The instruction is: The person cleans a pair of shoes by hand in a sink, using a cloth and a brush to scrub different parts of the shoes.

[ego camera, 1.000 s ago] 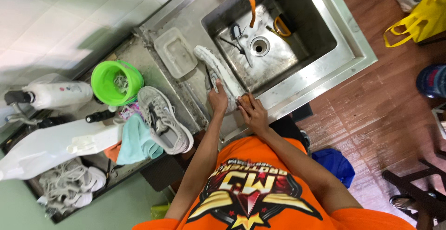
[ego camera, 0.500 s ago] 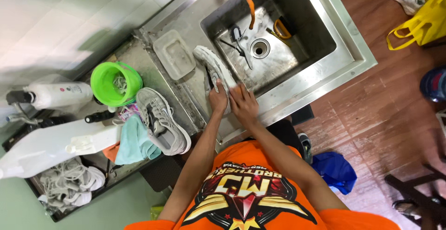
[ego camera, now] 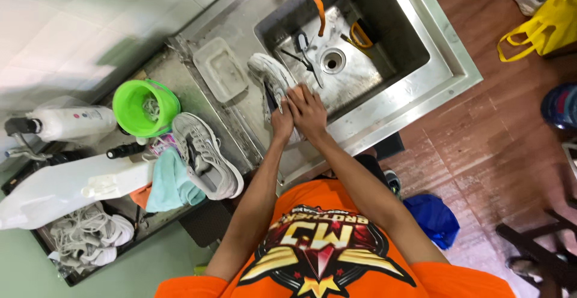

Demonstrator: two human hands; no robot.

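Since 1 second ago, the right hand (ego camera: 308,110) has slid up along the white sneaker (ego camera: 273,81), from its near end toward the middle. It lies flat on top, fingers extended and pressing down; what it holds underneath I cannot tell. Just beside it, the left hand (ego camera: 281,122) grips the sneaker's near end, fingers curled. This shoe rests on the front-left rim of the steel sink (ego camera: 384,39). 1 grey sneaker (ego camera: 206,162) lies on the counter, near a green bucket (ego camera: 145,107).
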